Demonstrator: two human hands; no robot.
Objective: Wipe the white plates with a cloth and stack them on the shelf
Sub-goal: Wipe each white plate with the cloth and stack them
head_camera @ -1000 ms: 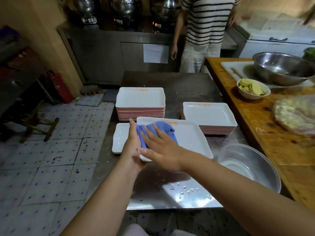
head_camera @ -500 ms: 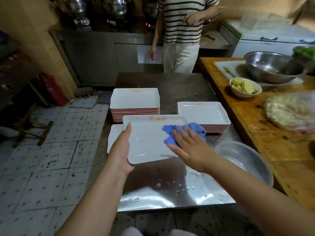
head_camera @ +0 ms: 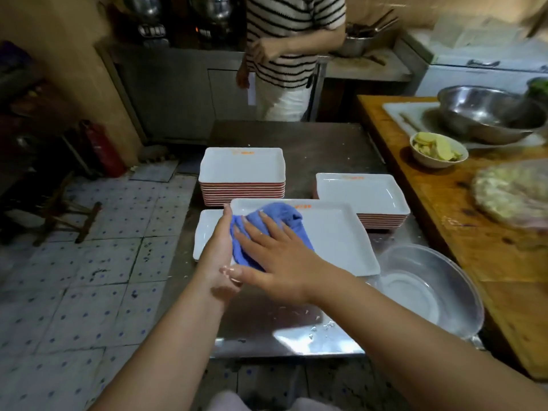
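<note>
A white rectangular plate (head_camera: 335,238) is held tilted above the steel table (head_camera: 296,318). My left hand (head_camera: 218,247) grips its left edge, thumb on top. My right hand (head_camera: 275,259) lies flat with straight fingers on a blue cloth (head_camera: 267,221), pressing it onto the plate's left half. Another white plate (head_camera: 204,235) lies on the table beneath it. A tall stack of white plates (head_camera: 241,173) stands behind, and a lower stack (head_camera: 361,194) sits to the right.
An empty steel bowl (head_camera: 430,289) sits at the table's right front. A wooden counter (head_camera: 444,221) on the right carries a big steel bowl (head_camera: 489,114) and a small bowl of slices (head_camera: 437,149). A person in a striped shirt (head_camera: 293,37) stands behind the table.
My right hand has slid the blue cloth from the plate's right side back to its left half. The left hand kept its hold on the plate's edge.
</note>
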